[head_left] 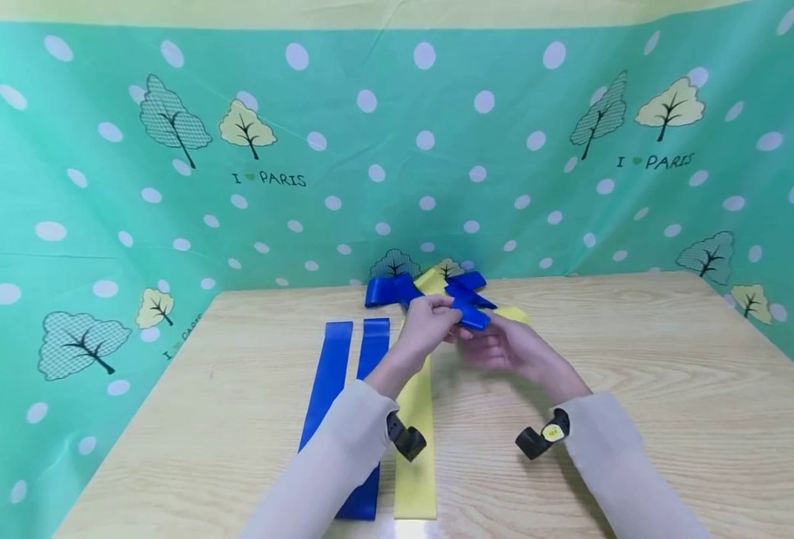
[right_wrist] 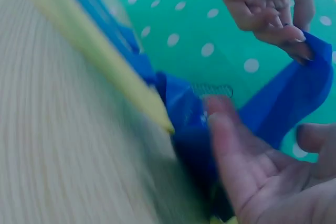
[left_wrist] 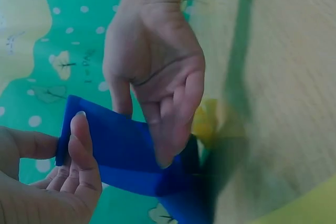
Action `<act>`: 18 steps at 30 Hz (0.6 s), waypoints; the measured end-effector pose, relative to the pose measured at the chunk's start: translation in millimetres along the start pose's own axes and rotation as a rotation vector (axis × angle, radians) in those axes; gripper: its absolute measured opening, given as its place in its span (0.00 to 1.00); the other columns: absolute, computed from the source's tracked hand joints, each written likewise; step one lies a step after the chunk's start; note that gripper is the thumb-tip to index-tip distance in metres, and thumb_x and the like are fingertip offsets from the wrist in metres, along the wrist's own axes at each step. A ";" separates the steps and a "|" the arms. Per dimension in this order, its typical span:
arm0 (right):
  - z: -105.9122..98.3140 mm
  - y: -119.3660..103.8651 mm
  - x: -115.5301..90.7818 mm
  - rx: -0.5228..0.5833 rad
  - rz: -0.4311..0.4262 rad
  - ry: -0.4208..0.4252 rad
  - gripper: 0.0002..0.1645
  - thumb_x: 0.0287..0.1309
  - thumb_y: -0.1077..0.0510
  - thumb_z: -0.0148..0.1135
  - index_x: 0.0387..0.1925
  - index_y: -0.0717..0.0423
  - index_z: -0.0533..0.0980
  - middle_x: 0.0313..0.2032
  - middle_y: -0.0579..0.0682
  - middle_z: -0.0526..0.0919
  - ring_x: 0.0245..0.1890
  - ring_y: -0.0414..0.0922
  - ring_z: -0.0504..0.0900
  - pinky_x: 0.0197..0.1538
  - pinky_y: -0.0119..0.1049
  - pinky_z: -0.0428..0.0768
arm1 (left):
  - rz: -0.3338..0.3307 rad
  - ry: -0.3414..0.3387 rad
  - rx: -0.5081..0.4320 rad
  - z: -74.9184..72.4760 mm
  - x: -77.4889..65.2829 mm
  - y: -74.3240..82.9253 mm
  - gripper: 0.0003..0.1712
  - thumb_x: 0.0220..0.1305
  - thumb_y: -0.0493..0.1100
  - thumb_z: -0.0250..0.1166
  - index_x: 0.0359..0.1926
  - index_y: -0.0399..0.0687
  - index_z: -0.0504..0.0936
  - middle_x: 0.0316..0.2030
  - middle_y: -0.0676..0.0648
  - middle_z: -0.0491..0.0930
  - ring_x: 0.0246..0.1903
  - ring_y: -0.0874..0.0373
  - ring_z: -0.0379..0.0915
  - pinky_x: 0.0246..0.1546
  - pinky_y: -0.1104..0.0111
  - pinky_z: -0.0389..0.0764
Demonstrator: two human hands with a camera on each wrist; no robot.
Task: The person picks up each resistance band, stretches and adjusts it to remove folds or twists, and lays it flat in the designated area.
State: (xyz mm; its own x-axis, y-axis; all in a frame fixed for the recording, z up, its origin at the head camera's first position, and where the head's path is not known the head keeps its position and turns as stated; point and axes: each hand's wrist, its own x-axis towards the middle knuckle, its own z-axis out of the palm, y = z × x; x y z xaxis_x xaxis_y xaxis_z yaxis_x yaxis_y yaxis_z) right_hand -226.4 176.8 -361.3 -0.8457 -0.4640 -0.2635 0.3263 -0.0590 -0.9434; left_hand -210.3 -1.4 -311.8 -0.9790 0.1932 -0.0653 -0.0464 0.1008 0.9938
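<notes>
Blue ribbon (head_left: 473, 315) — pinched by left hand (head_left: 429, 323), right hand (head_left: 510, 347) alongside with fingers nearly straight.

You have a pale wood-grain surface (head_left: 640, 359) before you; behind it and along both sides hangs a green cloth (head_left: 397, 157) with white dots (head_left: 425, 55), printed trees (head_left: 247, 123), PARIS lettering (head_left: 284, 180) and a yellow top band (head_left: 397, 13).

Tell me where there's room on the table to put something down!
The wooden table has bare room right of the right sleeve and left of the leftmost blue ribbon strip, out to its side edges. It's crowded in the middle: left hand, right hand, yellow ribbon strip and blue ribbon loops.
</notes>
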 end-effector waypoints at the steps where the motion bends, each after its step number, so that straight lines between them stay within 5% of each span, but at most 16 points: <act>1: 0.4 -0.5 0.3 0.072 -0.026 -0.012 0.30 0.75 0.46 0.32 0.55 0.66 0.69 0.33 0.49 0.87 0.36 0.43 0.87 0.47 0.38 0.83 | -0.001 -0.002 0.001 -0.1 0.4 3.6 0.19 0.66 0.32 0.53 0.57 0.29 0.72 0.36 0.34 0.85 0.19 0.66 0.77 0.33 0.68 0.83; 5: 1.2 -4.3 0.3 0.187 -0.092 -0.019 0.22 0.75 0.50 0.34 0.51 0.58 0.71 0.37 0.50 0.87 0.41 0.44 0.86 0.51 0.39 0.81 | -0.002 -0.011 0.003 -1.4 1.8 17.3 0.21 0.66 0.33 0.53 0.59 0.31 0.71 0.37 0.34 0.84 0.19 0.65 0.78 0.39 0.62 0.84; 12: 1.8 -12.0 3.0 0.141 -0.085 0.009 0.31 0.75 0.53 0.33 0.67 0.74 0.52 0.36 0.48 0.86 0.40 0.42 0.86 0.52 0.37 0.81 | 0.028 -0.022 0.046 -9.2 5.1 35.3 0.22 0.67 0.34 0.53 0.61 0.33 0.69 0.35 0.36 0.85 0.23 0.65 0.79 0.39 0.65 0.83; 18: 3.1 -16.8 6.9 0.109 -0.049 0.037 0.31 0.74 0.55 0.31 0.65 0.78 0.51 0.35 0.48 0.85 0.41 0.44 0.86 0.51 0.37 0.81 | 0.052 -0.028 0.087 -10.0 11.8 55.7 0.24 0.68 0.36 0.54 0.64 0.34 0.67 0.39 0.35 0.84 0.28 0.60 0.82 0.42 0.65 0.83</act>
State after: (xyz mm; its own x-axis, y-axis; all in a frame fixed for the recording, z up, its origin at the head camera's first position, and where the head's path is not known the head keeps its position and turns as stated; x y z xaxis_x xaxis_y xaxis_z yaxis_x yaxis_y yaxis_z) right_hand -236.4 171.8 -346.6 -0.8762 -0.4253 -0.2268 0.3265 -0.1776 -0.9284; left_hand -226.3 -3.2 -256.3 -0.9737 0.2272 -0.0178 0.0226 0.1739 0.9845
